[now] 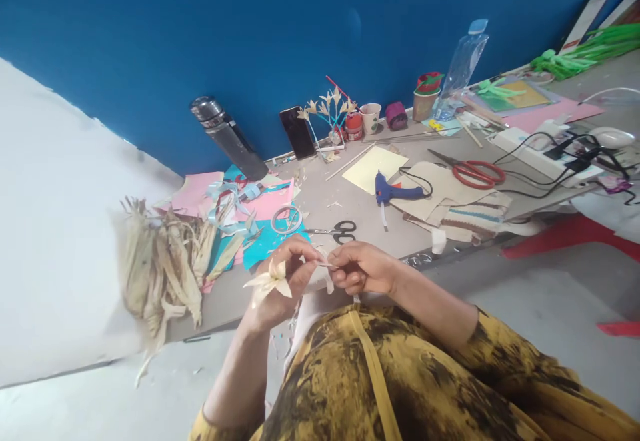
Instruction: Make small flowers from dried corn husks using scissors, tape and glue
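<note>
A cream flower with pointed petals (273,282) rests against my left hand (287,278), its stem running toward the fingertips. My left thumb and forefinger pinch a thin stem. Close beside it, my right hand (363,268) has its fingers curled and its fingertips closed on the other end of the small thin piece. Just beyond the hands lie black-handled scissors (344,231) and a roll of tape (287,220). The blue glue gun (397,191) lies farther right.
Dried husks (170,268) hang over the left table edge. Behind stand a thermos (230,138), a phone (297,132), made flowers (327,108), cups and a plastic bottle (463,61). Red scissors (477,173) and a power strip (545,154) lie at right.
</note>
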Motion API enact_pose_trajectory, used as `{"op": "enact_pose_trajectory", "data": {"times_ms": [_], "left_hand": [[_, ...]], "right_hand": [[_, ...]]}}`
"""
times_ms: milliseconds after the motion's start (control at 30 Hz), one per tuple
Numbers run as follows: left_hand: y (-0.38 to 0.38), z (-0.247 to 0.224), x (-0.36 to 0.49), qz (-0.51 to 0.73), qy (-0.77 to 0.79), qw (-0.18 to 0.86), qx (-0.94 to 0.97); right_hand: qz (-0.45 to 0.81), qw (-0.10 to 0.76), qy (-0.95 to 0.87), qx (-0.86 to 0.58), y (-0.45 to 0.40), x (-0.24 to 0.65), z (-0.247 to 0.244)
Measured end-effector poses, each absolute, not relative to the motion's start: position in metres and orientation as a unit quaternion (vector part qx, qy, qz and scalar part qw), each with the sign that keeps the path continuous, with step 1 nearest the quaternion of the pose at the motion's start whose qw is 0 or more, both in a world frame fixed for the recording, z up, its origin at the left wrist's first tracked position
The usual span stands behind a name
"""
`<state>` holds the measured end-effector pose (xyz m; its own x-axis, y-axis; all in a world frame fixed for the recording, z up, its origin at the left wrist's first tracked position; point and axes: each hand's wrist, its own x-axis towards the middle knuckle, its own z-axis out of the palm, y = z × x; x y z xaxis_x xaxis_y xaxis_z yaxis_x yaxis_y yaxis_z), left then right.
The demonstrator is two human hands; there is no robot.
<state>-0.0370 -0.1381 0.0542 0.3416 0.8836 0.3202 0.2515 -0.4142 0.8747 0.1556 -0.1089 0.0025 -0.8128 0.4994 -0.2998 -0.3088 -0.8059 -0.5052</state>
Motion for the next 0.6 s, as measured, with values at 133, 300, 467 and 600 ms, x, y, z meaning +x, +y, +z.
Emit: {"op": "enact_pose_trajectory", "data": {"times_ms": [133,300,467,600], "left_hand": [[-0.138,0.051,-0.036,0.425,0.416,0.390,0.703],[-0.140,0.053,-0.033,0.437,0.446,0.444,0.642],[-0.138,0.053,-0.031,0.458,0.468,0.445,0.610],[-0.134,0.051,-0.033,0.485,0.462,0.473,0.572]], "right_hand": [[0.932,0.218,-0.207,-0.202,-0.110,0.158,0.003],[0.942,0.203,-0.195,-0.185,-0.111,0.158,0.001],[0.915,0.237,-0.212,-0.248,-0.112,0.163,-0.009],[0.798,0.371,-0.309,-0.361,-0.111,0.170,-0.010]]}}
